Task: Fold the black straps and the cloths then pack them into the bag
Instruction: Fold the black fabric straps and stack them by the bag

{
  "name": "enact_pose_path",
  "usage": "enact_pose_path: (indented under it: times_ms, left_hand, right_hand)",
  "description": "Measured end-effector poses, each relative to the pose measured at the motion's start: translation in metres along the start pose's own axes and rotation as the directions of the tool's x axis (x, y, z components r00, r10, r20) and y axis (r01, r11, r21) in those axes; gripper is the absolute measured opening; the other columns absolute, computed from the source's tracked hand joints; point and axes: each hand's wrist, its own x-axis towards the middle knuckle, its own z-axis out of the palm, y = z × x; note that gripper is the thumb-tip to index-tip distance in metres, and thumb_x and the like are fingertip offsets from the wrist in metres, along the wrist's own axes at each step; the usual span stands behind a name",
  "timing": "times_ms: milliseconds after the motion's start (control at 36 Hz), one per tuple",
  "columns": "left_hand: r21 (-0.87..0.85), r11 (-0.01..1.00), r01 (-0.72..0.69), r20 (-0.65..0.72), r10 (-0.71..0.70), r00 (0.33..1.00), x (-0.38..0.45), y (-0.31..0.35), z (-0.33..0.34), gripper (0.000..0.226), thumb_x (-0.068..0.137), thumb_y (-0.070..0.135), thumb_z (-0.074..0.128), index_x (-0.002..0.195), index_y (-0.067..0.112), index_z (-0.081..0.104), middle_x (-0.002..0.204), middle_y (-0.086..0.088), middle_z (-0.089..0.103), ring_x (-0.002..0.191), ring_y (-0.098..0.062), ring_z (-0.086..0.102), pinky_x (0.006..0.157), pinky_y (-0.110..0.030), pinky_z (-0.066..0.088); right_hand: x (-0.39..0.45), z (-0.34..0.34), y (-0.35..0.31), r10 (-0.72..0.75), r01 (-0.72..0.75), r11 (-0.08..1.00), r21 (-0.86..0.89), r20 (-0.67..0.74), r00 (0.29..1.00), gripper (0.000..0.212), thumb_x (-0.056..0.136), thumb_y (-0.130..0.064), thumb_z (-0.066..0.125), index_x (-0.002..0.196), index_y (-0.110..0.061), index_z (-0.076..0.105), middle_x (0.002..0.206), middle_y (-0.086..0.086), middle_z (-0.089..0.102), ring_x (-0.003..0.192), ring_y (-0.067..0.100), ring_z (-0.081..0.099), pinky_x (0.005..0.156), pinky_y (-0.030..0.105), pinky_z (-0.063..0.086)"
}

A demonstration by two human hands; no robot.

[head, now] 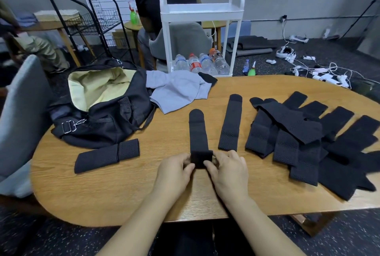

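Observation:
A black strap [197,132] lies lengthwise on the wooden table [123,190], its near end turned over into a small fold. My left hand [174,171] and my right hand [228,171] pinch that folded end from either side. A second flat strap [231,124] lies just to the right. A folded strap [107,155] rests at the left, near the open black bag [107,110] with its pale yellow lining. Grey cloths [176,91] lie crumpled behind, beside the bag. A pile of several black straps [308,138] covers the table's right side.
A grey chair [22,112] stands at the table's left end. Behind the table stands a white trolley [201,11] with water bottles [201,63] on its lower shelf, and a person sits beyond it. Cables and devices litter the floor at right.

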Motion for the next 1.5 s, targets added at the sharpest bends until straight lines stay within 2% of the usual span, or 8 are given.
enact_pose_path:
  times_ms: [222,444,639,833,1000,1111,1306,1500]
  left_hand:
    - [0.013,0.999,0.042,-0.071,-0.041,0.997,0.008,0.004,0.005,0.039,0.095,0.026,0.063,0.132,0.018,0.06,0.113,0.003,0.072,0.108,-0.013,0.064,0.089,-0.02,0.042]
    - [0.061,0.998,0.009,-0.06,-0.005,0.998,0.012,0.004,0.006,0.045,0.097,0.028,0.058,0.141,0.024,0.05,0.115,0.005,0.07,0.107,-0.013,0.063,0.092,-0.024,0.047]
    - [0.246,0.965,-0.094,0.047,0.086,0.995,0.017,0.003,0.003,0.044,0.102,0.029,0.045,0.146,0.027,0.043,0.123,0.0,0.061,0.11,-0.02,0.058,0.092,-0.032,0.046]
    - [0.35,0.925,-0.147,0.105,0.117,0.988,0.02,-0.001,0.005,0.044,0.102,0.03,0.04,0.145,0.028,0.044,0.106,0.002,0.049,0.103,-0.019,0.05,0.086,-0.031,0.044]
    - [0.321,0.921,-0.221,0.182,0.169,0.969,0.023,-0.007,0.001,0.048,0.101,0.03,0.043,0.148,0.021,0.041,0.151,0.002,0.035,0.138,-0.016,0.028,0.113,-0.033,0.024]
    - [0.299,0.916,-0.268,0.264,0.191,0.946,0.024,-0.007,-0.005,0.059,0.096,0.037,0.052,0.15,0.016,0.037,0.157,0.003,0.03,0.143,-0.016,0.022,0.116,-0.03,0.02]
    - [0.375,0.867,-0.329,0.308,0.218,0.926,0.016,-0.006,-0.015,0.059,0.094,0.041,0.053,0.147,0.018,0.043,0.154,0.004,0.038,0.14,-0.017,0.027,0.115,-0.028,0.019]
    - [0.308,0.893,-0.329,0.269,0.25,0.93,-0.005,-0.013,-0.019,0.061,0.085,0.051,0.039,0.138,0.026,0.054,0.13,0.007,0.06,0.122,-0.009,0.042,0.106,-0.029,0.037]
  right_hand:
    - [0.011,0.004,-0.006,-0.015,0.013,0.997,-0.07,-0.026,1.0,0.024,0.076,-0.033,0.08,0.071,-0.021,0.061,0.056,-0.011,0.049,0.065,0.016,0.049,0.064,0.028,0.028]
    - [0.016,0.017,0.0,-0.038,0.032,0.997,-0.073,-0.082,0.996,0.03,0.077,-0.034,0.08,0.101,-0.017,0.073,0.064,-0.006,0.061,0.071,0.019,0.056,0.065,0.029,0.032]
    - [0.018,0.017,0.003,-0.192,0.167,0.97,-0.178,-0.137,0.972,0.025,0.066,-0.029,0.089,0.084,-0.019,0.073,0.059,-0.005,0.059,0.063,0.023,0.054,0.055,0.031,0.039]
    - [0.017,0.019,0.01,-0.303,0.269,0.939,-0.215,-0.144,0.942,0.015,0.076,-0.025,0.081,0.089,-0.021,0.076,0.079,0.0,0.054,0.076,0.024,0.052,0.06,0.034,0.036]
    - [0.017,0.02,0.011,-0.319,0.298,0.935,-0.194,-0.084,0.944,0.015,0.078,-0.022,0.079,0.092,-0.02,0.075,0.094,-0.003,0.064,0.092,0.024,0.055,0.068,0.038,0.043]
    - [0.014,0.018,0.012,-0.306,0.293,0.94,-0.175,-0.05,0.951,0.022,0.088,-0.029,0.057,0.097,-0.023,0.075,0.095,-0.007,0.065,0.091,0.023,0.056,0.069,0.038,0.042]
    - [-0.003,0.002,0.008,-0.304,0.311,0.944,-0.114,0.072,0.95,0.046,0.08,-0.052,0.049,0.103,-0.021,0.074,0.099,-0.008,0.063,0.098,0.019,0.051,0.078,0.038,0.039]
    - [-0.017,-0.011,0.007,-0.347,0.357,0.926,-0.123,0.097,0.933,0.037,0.072,-0.036,0.046,0.093,-0.022,0.074,0.089,-0.01,0.062,0.085,0.018,0.052,0.068,0.034,0.041]
